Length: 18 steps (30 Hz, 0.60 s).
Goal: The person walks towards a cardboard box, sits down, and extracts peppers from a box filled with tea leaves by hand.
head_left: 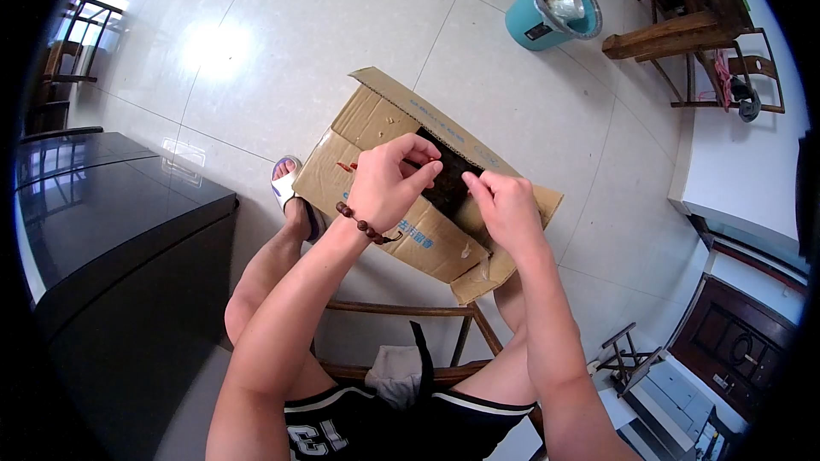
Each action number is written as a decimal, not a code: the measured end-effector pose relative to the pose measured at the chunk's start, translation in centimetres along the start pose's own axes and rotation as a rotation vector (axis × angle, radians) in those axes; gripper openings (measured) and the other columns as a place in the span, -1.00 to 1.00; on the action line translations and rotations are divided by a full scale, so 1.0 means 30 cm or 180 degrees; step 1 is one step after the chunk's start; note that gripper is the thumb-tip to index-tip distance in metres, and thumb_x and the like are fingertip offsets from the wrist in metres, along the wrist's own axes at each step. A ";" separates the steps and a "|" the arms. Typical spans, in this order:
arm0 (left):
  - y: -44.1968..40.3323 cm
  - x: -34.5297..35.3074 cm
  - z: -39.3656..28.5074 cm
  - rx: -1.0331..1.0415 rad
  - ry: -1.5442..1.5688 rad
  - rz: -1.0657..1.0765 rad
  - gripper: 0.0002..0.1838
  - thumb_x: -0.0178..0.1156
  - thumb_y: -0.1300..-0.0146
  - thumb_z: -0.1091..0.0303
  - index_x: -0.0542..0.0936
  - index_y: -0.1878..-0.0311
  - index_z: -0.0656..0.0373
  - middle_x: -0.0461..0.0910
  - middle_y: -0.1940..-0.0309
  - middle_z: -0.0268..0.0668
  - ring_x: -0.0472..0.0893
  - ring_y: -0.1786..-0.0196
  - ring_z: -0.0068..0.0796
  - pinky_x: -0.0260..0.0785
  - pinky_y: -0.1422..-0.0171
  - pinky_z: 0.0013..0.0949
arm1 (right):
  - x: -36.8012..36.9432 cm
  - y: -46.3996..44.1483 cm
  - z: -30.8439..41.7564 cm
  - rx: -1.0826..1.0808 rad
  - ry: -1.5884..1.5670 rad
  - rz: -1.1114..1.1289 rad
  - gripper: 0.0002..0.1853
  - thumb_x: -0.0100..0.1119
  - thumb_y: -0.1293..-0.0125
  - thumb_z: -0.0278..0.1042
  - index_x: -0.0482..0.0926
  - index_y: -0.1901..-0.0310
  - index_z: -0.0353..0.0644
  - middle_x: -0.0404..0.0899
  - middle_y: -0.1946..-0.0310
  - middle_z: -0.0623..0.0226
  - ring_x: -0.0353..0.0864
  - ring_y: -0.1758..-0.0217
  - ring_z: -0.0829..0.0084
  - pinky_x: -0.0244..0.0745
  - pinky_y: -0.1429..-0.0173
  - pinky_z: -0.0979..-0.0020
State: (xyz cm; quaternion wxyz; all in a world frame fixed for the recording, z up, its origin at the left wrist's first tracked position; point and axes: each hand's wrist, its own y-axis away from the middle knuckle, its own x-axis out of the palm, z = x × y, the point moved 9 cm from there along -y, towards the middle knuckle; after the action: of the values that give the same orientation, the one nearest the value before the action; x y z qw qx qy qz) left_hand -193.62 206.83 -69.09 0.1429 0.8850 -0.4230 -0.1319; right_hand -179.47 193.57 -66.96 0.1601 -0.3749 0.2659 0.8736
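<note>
**Pale tiles carry the whole scene!**

And here's the floor (333, 30), wide, light and glossy, ruled by thin dark seams (443, 27), with a bright glare (215, 49) blazing on the left! Front and centre, an open cardboard box (444, 252) appears to sit right on it, set at a slant. Just beside its left end, a foot in a white slipper (289, 188)! Farther out, well apart from the box, stands a teal bin (525, 21), rubbish (565, 6) inside!

Left hand (386, 181) seems loosely pinched; right hand (510, 207) curls nearby.
</note>
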 end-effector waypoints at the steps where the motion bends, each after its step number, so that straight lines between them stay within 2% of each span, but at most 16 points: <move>1: 0.001 0.000 -0.001 -0.0010 0.0011 0.0005 -0.80 0.40 -0.48 0.48 0.71 -0.07 0.34 0.83 0.18 -0.24 0.84 0.19 -0.52 0.67 0.10 -0.45 | -0.009 -0.002 0.005 -0.0169 -0.0207 -0.0200 -0.65 0.32 -0.62 -0.22 0.68 0.27 -0.36 0.68 0.52 0.02 0.63 0.54 0.20 0.49 0.34 0.18; 2: 0.001 0.001 -0.002 -0.0020 0.0021 0.0011 -0.80 0.41 -0.48 0.48 0.71 -0.08 0.34 0.83 0.17 -0.24 0.84 0.19 -0.52 0.67 0.10 -0.45 | -0.021 -0.001 0.011 -0.0337 -0.0415 -0.0401 -0.61 0.26 -0.66 -0.19 0.64 0.29 -0.36 0.64 0.58 0.08 0.59 0.57 0.30 0.46 0.38 0.21; 3: 0.000 0.000 0.000 -0.0019 0.0021 0.0010 -0.80 0.41 -0.48 0.48 0.71 -0.08 0.34 0.83 0.17 -0.24 0.84 0.19 -0.52 0.67 0.10 -0.45 | -0.020 -0.002 0.003 -0.0338 -0.0414 -0.0401 -0.61 0.26 -0.66 -0.19 0.64 0.29 -0.36 0.64 0.58 0.08 0.59 0.57 0.30 0.46 0.38 0.21; 5: -0.002 0.000 0.010 -0.0026 0.0063 0.0019 -0.79 0.41 -0.48 0.48 0.71 -0.09 0.35 0.83 0.16 -0.23 0.84 0.17 -0.52 0.67 0.08 -0.45 | 0.044 -0.003 -0.075 0.0432 -0.1811 0.0187 -0.61 0.14 -0.75 -0.14 0.56 0.24 -0.29 0.55 0.56 0.34 0.52 0.54 0.51 0.38 0.40 0.34; 6: -0.003 0.000 0.010 -0.0026 0.0064 0.0018 -0.79 0.41 -0.48 0.48 0.71 -0.09 0.35 0.83 0.16 -0.23 0.84 0.17 -0.52 0.67 0.08 -0.45 | 0.039 0.000 -0.070 0.0432 -0.1810 0.0188 -0.61 0.14 -0.75 -0.14 0.56 0.24 -0.29 0.55 0.56 0.34 0.52 0.54 0.51 0.38 0.40 0.34; 8: -0.004 0.000 0.014 -0.0051 0.0094 0.0015 -0.78 0.41 -0.49 0.48 0.70 -0.10 0.37 0.83 0.14 -0.21 0.84 0.16 -0.51 0.67 0.07 -0.45 | 0.050 0.008 -0.022 0.0315 -0.2855 0.0526 -0.68 0.08 -0.79 -0.13 0.52 0.13 -0.18 0.46 0.43 0.52 0.47 0.46 0.67 0.31 0.40 0.50; 11: -0.004 0.003 0.017 -0.0032 0.0119 0.0001 -0.78 0.41 -0.49 0.48 0.70 -0.10 0.37 0.83 0.14 -0.21 0.84 0.15 -0.51 0.67 0.07 -0.45 | 0.053 0.016 -0.005 0.0305 -0.3368 0.0848 -0.74 0.07 -0.79 -0.16 0.52 0.09 -0.14 0.49 0.33 0.53 0.47 0.42 0.67 0.32 0.37 0.56; 14: -0.005 0.005 0.018 -0.0019 0.0118 -0.0008 -0.77 0.41 -0.49 0.48 0.70 -0.10 0.37 0.83 0.14 -0.20 0.84 0.16 -0.50 0.67 0.06 -0.45 | 0.047 0.019 0.001 0.0293 -0.3792 0.0909 -0.77 0.12 -0.77 -0.17 0.53 0.08 -0.13 0.50 0.33 0.52 0.48 0.42 0.67 0.31 0.38 0.58; 18: -0.006 0.011 0.019 -0.0023 0.0164 0.0018 -0.77 0.42 -0.48 0.49 0.70 -0.11 0.37 0.83 0.13 -0.20 0.84 0.15 -0.50 0.68 0.06 -0.45 | 0.032 0.019 0.003 0.0265 -0.3885 0.0862 -0.78 0.16 -0.75 -0.18 0.56 0.06 -0.15 0.52 0.33 0.55 0.49 0.41 0.68 0.33 0.36 0.59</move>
State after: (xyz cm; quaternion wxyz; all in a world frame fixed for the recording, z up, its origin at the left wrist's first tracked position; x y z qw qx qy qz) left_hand -193.48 206.61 -69.71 0.1573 0.8864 -0.4212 -0.1102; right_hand -180.44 193.25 -67.43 0.1855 0.2352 0.2055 0.9317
